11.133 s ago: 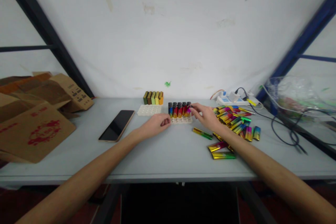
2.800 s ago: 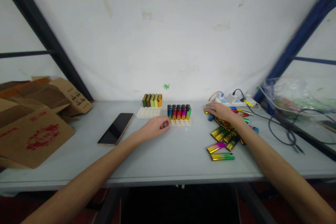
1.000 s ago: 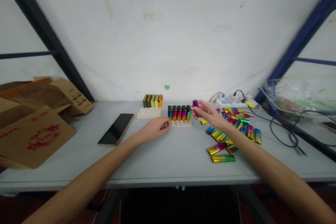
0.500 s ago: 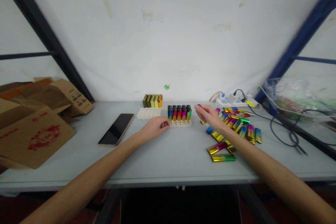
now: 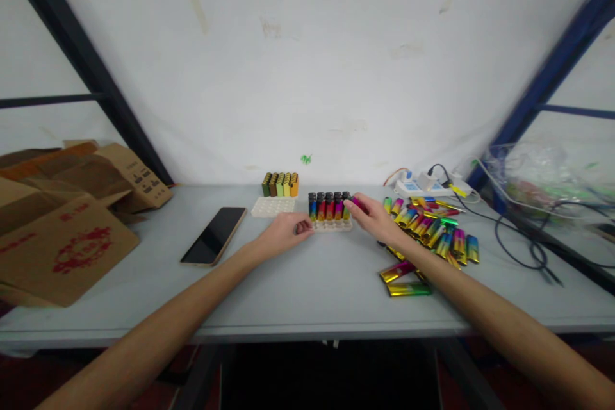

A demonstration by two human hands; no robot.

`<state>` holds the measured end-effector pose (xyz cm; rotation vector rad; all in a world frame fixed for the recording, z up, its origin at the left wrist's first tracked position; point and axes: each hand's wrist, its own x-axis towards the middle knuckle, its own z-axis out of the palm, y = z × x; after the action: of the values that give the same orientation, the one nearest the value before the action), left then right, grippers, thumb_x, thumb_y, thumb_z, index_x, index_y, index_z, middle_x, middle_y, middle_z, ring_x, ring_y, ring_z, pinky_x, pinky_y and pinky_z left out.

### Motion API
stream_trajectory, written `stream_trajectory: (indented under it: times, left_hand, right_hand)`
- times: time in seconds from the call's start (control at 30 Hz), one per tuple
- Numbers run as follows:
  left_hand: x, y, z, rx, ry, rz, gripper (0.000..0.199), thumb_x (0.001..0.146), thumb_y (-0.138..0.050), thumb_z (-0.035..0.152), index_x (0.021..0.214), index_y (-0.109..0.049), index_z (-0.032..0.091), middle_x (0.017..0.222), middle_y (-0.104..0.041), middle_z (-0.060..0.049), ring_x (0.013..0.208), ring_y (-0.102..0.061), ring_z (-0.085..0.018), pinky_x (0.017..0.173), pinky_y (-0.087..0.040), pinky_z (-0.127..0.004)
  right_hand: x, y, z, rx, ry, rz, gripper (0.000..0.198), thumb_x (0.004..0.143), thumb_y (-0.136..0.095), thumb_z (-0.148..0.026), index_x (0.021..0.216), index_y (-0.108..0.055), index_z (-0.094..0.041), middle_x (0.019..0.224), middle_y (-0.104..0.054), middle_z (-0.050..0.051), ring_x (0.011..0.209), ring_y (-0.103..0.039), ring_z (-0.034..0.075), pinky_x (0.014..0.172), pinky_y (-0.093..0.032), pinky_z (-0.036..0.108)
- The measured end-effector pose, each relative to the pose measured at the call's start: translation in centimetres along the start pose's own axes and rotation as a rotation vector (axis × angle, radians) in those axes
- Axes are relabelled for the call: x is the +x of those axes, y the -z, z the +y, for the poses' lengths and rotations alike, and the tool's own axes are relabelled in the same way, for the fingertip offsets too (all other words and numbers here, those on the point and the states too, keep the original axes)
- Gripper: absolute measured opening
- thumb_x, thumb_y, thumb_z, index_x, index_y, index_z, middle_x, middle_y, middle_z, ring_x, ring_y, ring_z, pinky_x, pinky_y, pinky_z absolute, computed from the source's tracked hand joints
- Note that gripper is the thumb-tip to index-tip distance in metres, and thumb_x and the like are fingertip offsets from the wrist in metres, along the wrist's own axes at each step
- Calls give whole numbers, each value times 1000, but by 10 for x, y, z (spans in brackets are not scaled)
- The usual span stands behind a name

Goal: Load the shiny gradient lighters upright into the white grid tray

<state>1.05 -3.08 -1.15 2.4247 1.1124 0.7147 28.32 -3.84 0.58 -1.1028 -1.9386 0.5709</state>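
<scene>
My right hand [image 5: 372, 216] pinches a purple lighter [image 5: 357, 202] at the right end of a white holed tray [image 5: 331, 225]. Rows of metallic multicoloured lighters [image 5: 329, 207] with black tops stand upright in that tray. At the tray's near left corner, my left hand [image 5: 287, 232] is closed, its fingertips against the edge; a small dark spot shows among its curled fingers, too small to name. A loose pile of similar lighters [image 5: 435, 230] lies to the right, partly behind my right forearm.
Behind my left hand are another white holed tray [image 5: 273, 206] and a block of green-to-orange lighters [image 5: 280, 184]. A phone [image 5: 214, 236] and cardboard boxes [image 5: 91, 243] lie left. A power strip [image 5: 416, 186], black cable [image 5: 521, 245] and plastic bag [image 5: 533, 170] sit right.
My right hand has moved left from beside the pile to the tray's right end, with the purple lighter in its fingers. My left hand stays at the tray's left corner.
</scene>
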Motion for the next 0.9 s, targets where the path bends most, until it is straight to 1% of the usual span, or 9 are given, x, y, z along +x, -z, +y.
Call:
stream_trajectory:
  times: [0.13,0.2,0.27,0.4,0.5,0.6,0.67,0.8,0.9]
  left_hand:
    - [-1,1,-2,-2,-3,54,25,84,-72,38,97,-62,19,79,-66,1,68,-59,-14,69,-50,-27]
    - [-1,0,-4,30,-11,108,38,81,-76,42,105,-59,19,87,-65,0,73,-60,-15,72,-51,-29]
    - [-1,0,-5,69,-28,170,54,78,-79,46,117,-56,19,99,-63,-3,82,-61,-17,78,-53,-32]
    - [0,0,-7,76,-78,208,88,76,-82,46,149,-37,24,136,-51,-12,109,-61,-24,94,-55,-40]
    - [2,-2,-7,48,-88,169,104,77,-82,44,159,-20,30,158,-34,-14,139,-46,-31,107,-51,-45]
    - [7,-6,-9,36,-92,108,97,83,-77,43,161,-20,29,164,-31,-13,151,-33,-32,120,-39,-48]
    - [9,-8,-9,17,-95,89,91,86,-74,41,160,-23,27,162,-37,-12,149,-37,-30,124,-34,-48]
    - [12,-11,-9,-95,-91,61,88,87,-72,36,160,-24,26,157,-47,-12,137,-54,-29,117,-43,-47]
    - [12,-12,-9,-144,-111,78,87,85,-75,37,158,-29,25,157,-46,-12,139,-52,-29,116,-45,-45]
  right_hand:
    - [-3,-2,-2,10,82,-86,41,104,-39,-55,84,-52,-22,72,-53,-1,68,-51,16,67,-40,28]
    - [-4,-3,-5,-66,190,-89,40,105,-41,-52,85,-56,-21,86,-58,4,81,-56,18,76,-44,30]
    - [-5,-4,-7,-165,280,-80,40,105,-42,-50,84,-59,-20,92,-60,7,87,-57,20,80,-44,31]
    - [-4,-10,-10,-273,273,-75,38,105,-43,-48,86,-61,-21,78,-62,5,71,-56,18,69,-44,30]
    - [-3,-15,-10,-240,251,-64,29,104,-49,-45,103,-64,-21,87,-70,6,72,-62,19,69,-46,29]
    - [0,-20,-9,-207,296,-84,27,105,-48,-42,116,-63,-22,101,-73,9,84,-68,21,76,-51,31]
    - [3,-22,-7,-231,332,-82,28,106,-46,-40,120,-62,-23,109,-73,11,93,-69,23,82,-53,34]
    - [8,-27,-3,-328,346,-110,29,107,-43,-36,127,-60,-23,121,-70,12,102,-69,25,87,-54,37]
    - [9,-31,-3,-387,338,-154,28,107,-43,-34,126,-59,-21,119,-70,13,100,-69,24,85,-55,37]
